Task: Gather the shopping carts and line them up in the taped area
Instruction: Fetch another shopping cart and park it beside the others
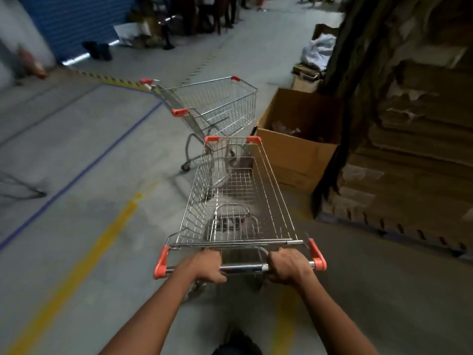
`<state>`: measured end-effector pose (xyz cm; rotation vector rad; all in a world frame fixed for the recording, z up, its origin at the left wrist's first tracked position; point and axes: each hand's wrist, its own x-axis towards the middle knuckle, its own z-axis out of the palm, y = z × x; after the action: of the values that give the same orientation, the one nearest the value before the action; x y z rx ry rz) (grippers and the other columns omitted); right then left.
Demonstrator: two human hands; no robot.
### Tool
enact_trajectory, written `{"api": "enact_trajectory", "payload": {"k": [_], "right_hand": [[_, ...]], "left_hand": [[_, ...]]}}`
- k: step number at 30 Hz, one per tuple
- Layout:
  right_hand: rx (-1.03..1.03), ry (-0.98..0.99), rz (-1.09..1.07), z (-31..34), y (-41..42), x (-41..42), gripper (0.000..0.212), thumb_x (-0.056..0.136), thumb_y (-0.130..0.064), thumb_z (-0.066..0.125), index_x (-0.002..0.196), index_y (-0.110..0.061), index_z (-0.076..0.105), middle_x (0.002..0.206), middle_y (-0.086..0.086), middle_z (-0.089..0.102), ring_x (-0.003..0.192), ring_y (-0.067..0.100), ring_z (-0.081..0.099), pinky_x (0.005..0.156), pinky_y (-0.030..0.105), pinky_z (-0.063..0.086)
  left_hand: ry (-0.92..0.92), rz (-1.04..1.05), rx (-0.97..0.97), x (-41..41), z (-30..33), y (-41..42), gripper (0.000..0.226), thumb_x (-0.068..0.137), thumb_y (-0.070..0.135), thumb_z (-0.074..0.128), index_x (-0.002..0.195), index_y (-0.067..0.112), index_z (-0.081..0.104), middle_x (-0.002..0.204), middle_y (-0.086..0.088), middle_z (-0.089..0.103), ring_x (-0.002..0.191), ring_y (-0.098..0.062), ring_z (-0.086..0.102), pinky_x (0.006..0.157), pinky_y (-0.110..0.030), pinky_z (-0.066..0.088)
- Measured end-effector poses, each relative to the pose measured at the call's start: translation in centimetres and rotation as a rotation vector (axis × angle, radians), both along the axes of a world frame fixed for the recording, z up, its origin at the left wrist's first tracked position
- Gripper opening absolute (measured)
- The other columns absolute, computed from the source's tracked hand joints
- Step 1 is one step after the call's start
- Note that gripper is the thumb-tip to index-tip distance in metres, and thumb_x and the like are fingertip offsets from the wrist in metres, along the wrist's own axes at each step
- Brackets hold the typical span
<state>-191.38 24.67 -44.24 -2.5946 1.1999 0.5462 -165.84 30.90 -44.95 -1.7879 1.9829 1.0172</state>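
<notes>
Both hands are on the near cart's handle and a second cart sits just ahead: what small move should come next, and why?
Probably steer the near cart slightly left while pushing. Both the left hand and right hand grip its handle, its front is close behind the far cart, which stands angled, and an open cardboard box crowds its right side. The blue tape line lies to the left.

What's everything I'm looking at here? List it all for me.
pushed cart: one, silver wire with orange corners, centre, empty
second cart: one, same colours, just ahead, unattended
open cardboard box: one, brown, right of the carts
flattened cardboard stack: brown, far right
blue tape line: one, on floor, left
yellow line: one, on floor, near left
striped hazard tape: yellow-black, far left
left hand: gripping the handle bar
right hand: gripping the handle bar
</notes>
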Motion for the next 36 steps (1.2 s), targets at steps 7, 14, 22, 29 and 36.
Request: {"api": "enact_trajectory", "payload": {"k": [7, 14, 22, 29, 36], "right_hand": [[-0.007, -0.011, 0.134, 0.8, -9.3, -3.7, 0.028, 0.09, -0.048, 0.061, 0.104, -0.023, 0.061, 0.095, 0.004, 0.07, 0.083, 0.026, 0.068, 0.069, 0.032, 0.043], [0.01, -0.054, 0.236, -0.5, -16.8, -5.7, 0.027, 0.094, -0.044, 0.045, 0.085, -0.025, 0.06, 0.079, -0.002, 0.067, 0.07, 0.02, 0.065, 0.067, 0.035, 0.054], [-0.029, -0.132, 0.449, -0.2, -22.3, -8.7, 0.03, 0.093, -0.048, 0.044, 0.078, -0.023, 0.052, 0.077, -0.002, 0.062, 0.071, 0.021, 0.061, 0.073, 0.035, 0.056], [-0.075, -0.221, 0.594, -1.5, -24.1, -12.6, 0.037, 0.09, -0.047, 0.037, 0.083, -0.02, 0.061, 0.081, 0.002, 0.069, 0.076, 0.026, 0.068, 0.067, 0.03, 0.048], [-0.189, -0.267, 0.749, -2.5, -25.9, -12.6, 0.029, 0.09, -0.049, 0.058, 0.074, -0.024, 0.06, 0.066, -0.001, 0.063, 0.06, 0.022, 0.064, 0.054, 0.032, 0.042]], "left_hand": [[0.01, 0.163, 0.002, -5.5, 0.3, -5.0, 0.028, 0.089, 0.036, 0.065, 0.076, 0.013, 0.059, 0.067, 0.001, 0.053, 0.058, -0.014, 0.051, 0.048, -0.024, 0.034], [-0.017, 0.406, -0.056, -9.8, 0.6, -8.3, 0.031, 0.088, 0.031, 0.066, 0.067, 0.015, 0.052, 0.062, 0.002, 0.05, 0.053, -0.01, 0.046, 0.048, -0.025, 0.035], [-0.2, 0.674, -0.149, -16.2, -0.1, -9.6, 0.032, 0.077, 0.052, 0.063, 0.078, 0.02, 0.065, 0.076, -0.001, 0.064, 0.067, -0.014, 0.062, 0.058, -0.031, 0.049], [-0.259, 0.879, -0.199, -24.4, 0.6, -8.3, 0.02, 0.078, 0.046, 0.064, 0.076, 0.026, 0.064, 0.065, 0.006, 0.06, 0.06, -0.009, 0.058, 0.056, -0.028, 0.047], [-0.328, 0.94, -0.24, -26.8, 0.0, -7.8, 0.028, 0.084, 0.05, 0.062, 0.1, 0.029, 0.07, 0.07, 0.01, 0.061, 0.062, -0.005, 0.055, 0.059, -0.027, 0.044]]}}
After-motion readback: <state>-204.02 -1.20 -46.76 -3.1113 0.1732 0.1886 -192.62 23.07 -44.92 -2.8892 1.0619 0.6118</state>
